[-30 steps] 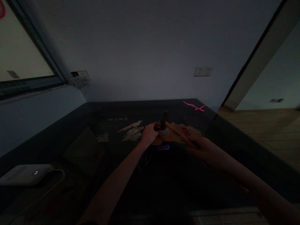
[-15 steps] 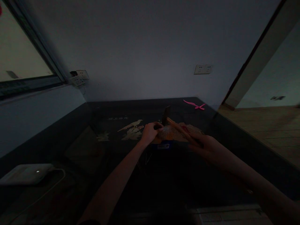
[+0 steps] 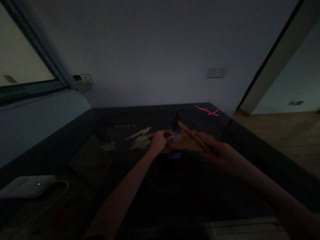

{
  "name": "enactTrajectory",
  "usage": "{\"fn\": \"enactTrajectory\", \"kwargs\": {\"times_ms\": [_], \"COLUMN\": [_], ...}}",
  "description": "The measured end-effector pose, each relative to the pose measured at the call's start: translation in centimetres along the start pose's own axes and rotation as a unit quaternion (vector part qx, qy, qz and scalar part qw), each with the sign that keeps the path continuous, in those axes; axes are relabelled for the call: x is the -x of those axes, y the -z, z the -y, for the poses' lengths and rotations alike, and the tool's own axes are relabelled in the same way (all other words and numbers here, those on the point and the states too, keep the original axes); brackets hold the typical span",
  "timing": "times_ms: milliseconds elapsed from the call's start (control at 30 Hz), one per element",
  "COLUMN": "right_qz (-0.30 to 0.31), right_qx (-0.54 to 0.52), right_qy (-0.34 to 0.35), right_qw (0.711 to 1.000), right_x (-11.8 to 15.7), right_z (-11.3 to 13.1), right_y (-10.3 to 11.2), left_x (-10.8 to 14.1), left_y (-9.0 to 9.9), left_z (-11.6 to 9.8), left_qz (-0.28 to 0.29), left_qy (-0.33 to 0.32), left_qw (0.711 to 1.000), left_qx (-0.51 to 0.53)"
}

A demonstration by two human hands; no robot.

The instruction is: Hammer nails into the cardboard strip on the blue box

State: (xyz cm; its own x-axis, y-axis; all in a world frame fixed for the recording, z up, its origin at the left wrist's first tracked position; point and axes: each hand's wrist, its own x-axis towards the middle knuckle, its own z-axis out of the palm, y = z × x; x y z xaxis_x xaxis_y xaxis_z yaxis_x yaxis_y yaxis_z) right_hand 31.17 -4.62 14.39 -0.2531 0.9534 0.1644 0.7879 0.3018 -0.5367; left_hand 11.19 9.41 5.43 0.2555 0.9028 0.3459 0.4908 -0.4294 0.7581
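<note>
My right hand (image 3: 221, 153) is wrapped round the wooden handle of a hammer (image 3: 188, 131). The hammer's dark head hangs just beyond the fingertips of my left hand (image 3: 161, 139). Thumb and fingers of that left hand are pinched together at the left part of a speckled brown piece (image 3: 183, 141); whatever sits between them is too small and dark to make out. A blue edge with a white label (image 3: 174, 156) shows at the near side of the speckled piece.
The dark glossy table (image 3: 97, 116) bears a pale bird picture (image 3: 140, 133). A pink ribbon-like strip (image 3: 208, 111) lies at the back right. At the left front rests a white device (image 3: 27, 186) with a cable. Thin sticks (image 3: 157, 169) lie near my left forearm.
The hammer head has risen slightly, and my right hand has shifted up a little with it. My left hand stays in its pinch at the same spot.
</note>
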Motion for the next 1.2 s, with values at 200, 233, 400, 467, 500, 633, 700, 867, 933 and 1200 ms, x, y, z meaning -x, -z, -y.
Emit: {"fn": "enactTrajectory", "kwargs": {"times_ms": [200, 233, 400, 467, 500, 633, 700, 867, 933, 1200], "right_qz": [0.033, 0.036, 0.002, 0.011, 0.023, 0.059, 0.040, 0.008, 0.025, 0.007], "right_qx": [0.002, -0.004, -0.005, -0.014, -0.021, -0.046, -0.049, -0.028, -0.024, -0.051], "right_qy": [-0.025, -0.028, -0.016, -0.017, -0.022, -0.036, -0.031, -0.025, -0.038, -0.017], "right_qw": [0.999, 0.999, 1.000, 1.000, 0.999, 0.997, 0.998, 0.999, 0.999, 0.999], "right_x": [-0.2, -0.2, 0.2, 0.2, 0.2, 0.1, 0.2, 0.2, 0.0, -0.2], "right_z": [-0.8, -0.8, -0.2, -0.1, -0.2, -0.3, -0.3, -0.3, -0.4, -0.2], "right_y": [-0.9, -0.8, -0.2, -0.4, -0.6, -1.1, -0.9, -1.0, -1.3, -1.2], "left_x": [0.0, 0.0, -0.1, -0.1, 0.0, 0.0, 0.0, 0.0, 0.0, -0.1], "left_y": [0.1, 0.1, -0.1, -0.1, -0.1, 0.2, 0.2, 0.0, -0.1, -0.3], "left_z": [0.2, 0.2, 0.4, 0.4, 0.3, -0.1, -0.2, 0.0, 0.2, 0.6], "left_qz": [0.016, 0.017, 0.007, 0.008, 0.010, 0.011, 0.015, 0.002, -0.014, -0.030], "left_qy": [0.001, 0.000, -0.002, -0.004, -0.003, 0.012, 0.009, 0.005, 0.000, 0.015], "left_qw": [1.000, 1.000, 1.000, 1.000, 1.000, 1.000, 1.000, 1.000, 1.000, 0.999], "left_qx": [-0.015, -0.014, 0.015, 0.017, 0.012, -0.017, -0.010, 0.016, 0.005, -0.001]}}
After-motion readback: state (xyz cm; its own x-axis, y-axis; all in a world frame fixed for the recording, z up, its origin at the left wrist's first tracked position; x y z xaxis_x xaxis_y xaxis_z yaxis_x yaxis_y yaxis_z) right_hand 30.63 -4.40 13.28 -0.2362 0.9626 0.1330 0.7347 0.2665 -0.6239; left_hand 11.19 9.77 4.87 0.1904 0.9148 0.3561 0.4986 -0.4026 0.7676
